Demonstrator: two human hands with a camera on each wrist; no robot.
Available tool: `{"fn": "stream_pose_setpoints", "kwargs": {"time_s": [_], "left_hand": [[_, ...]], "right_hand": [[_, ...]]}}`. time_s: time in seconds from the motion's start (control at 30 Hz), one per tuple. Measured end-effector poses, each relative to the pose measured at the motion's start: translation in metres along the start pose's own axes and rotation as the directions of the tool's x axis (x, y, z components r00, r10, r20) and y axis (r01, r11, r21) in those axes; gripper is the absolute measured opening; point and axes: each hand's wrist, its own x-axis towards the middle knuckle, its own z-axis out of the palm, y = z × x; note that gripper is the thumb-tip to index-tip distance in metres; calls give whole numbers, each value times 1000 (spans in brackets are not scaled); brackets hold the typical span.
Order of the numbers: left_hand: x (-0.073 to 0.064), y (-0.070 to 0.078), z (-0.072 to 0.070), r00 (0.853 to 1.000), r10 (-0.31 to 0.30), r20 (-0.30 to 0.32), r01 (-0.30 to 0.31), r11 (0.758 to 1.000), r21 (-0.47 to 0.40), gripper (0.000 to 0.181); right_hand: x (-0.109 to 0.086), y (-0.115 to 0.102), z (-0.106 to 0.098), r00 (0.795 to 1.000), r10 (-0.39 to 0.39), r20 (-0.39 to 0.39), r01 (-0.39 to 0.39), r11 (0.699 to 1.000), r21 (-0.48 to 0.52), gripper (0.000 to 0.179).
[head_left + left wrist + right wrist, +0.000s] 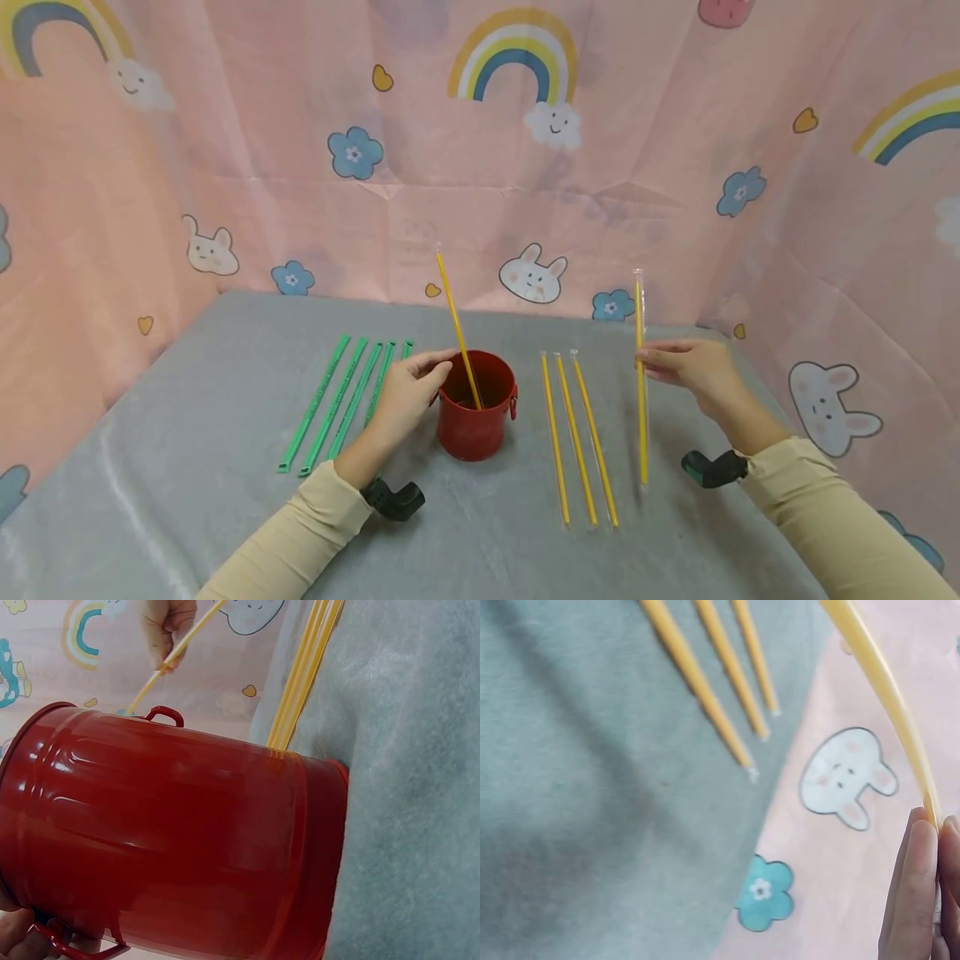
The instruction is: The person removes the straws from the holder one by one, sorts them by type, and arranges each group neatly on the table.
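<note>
A red bucket (471, 433) with small side handles stands upright, and one yellow straw (454, 308) leans in it, rising above the rim. My left hand (405, 398) holds the bucket's left edge by the rim and handle; in the left wrist view its fingers (22, 937) show only partly, behind the near handle. To the right, my right hand (693, 367) pinches another yellow straw (641, 408) in a clear wrapper, nearly upright above the table. In the right wrist view, fingers and thumb press on this straw (889, 690) from both sides.
Three wrapped yellow straws (577, 442) lie side by side between the bucket and my right hand. Several green-wrapped straws (330, 408) lie in a row on the left, partly behind my left hand. A grey cloth (187, 467) covers the table; a pink patterned curtain (300, 208) surrounds it.
</note>
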Motion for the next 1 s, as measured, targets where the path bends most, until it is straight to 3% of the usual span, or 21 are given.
{"fn": "stream_pose_setpoints", "kwargs": {"time_s": [0.2,0.67,1.0], "left_hand": [[1,-1,-1,1000,0,-3,0,1000,7,26],[4,0,-3,1000,-22,-16,22,1000,9,26],[2,-3,-1,999,-32,-7,32,999,7,26]], "right_hand": [[5,12,7,996,81,26,-81,997,1,54],[12,24,20,994,89,61,-84,993,-84,50],[20,47,27,983,182,36,-177,977,-115,47]]}}
